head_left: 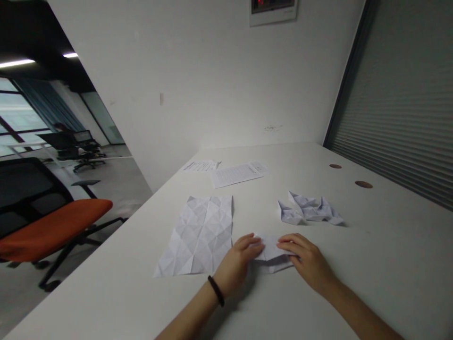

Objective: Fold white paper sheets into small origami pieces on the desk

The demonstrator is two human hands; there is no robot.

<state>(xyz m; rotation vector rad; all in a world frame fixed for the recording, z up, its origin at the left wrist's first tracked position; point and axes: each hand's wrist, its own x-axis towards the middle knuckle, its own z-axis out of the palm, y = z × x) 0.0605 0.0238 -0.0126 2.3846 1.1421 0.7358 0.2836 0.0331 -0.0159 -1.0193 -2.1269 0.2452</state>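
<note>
A partly folded sheet of white paper (271,250) lies on the table between my two hands, its near side raised in a loose layer. My left hand (238,262), with a dark band at the wrist, holds its left side, fingers bent over the top. At the right side, my right hand (307,259) grips the paper with its fingers on top and the thumb near the front edge. Left of my hands a creased paper sheet (201,233) is spread flat, marked with a grid of fold lines. Several folded paper pieces (311,208) sit beyond my right hand.
Printed sheets (238,174) lie farther back on the white table (371,250). Two round holes (364,184) are near the table's right edge, beside a blind-covered partition (399,113). An orange-seated office chair (56,226) stands on the floor at left.
</note>
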